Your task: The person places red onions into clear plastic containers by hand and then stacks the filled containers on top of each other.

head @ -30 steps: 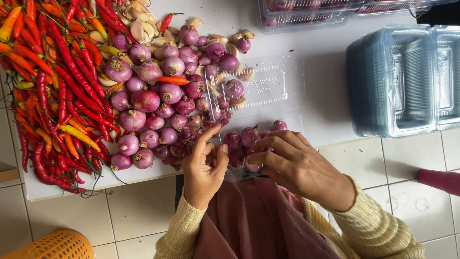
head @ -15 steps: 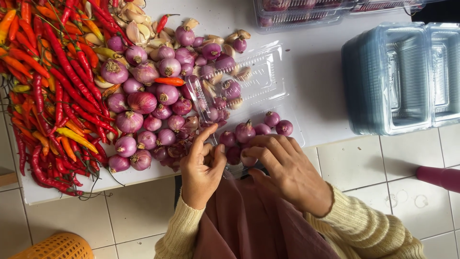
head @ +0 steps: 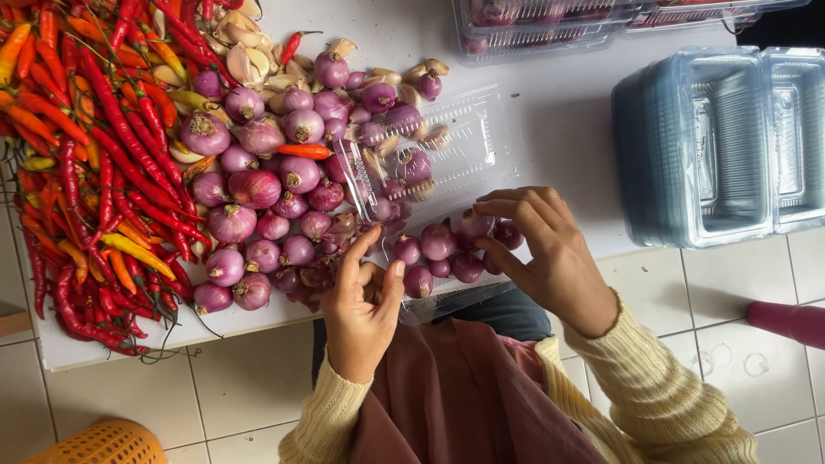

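As seen, shallots [head: 438,245] between hands [head: 455,275]

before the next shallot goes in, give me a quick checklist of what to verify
1. Clear clamshell box lies open: ok.
2. Left hand at the table edge beside the shallot pile; whether its fingers grip one: cannot tell.
3. Right hand fingers on the shallots in the box's near half: ok.
4. Room left in the near half: cannot tell.
5. Box fully on the white table: not ok, its near edge overhangs the lap.
6. Red chillies kept out of the box: ok.
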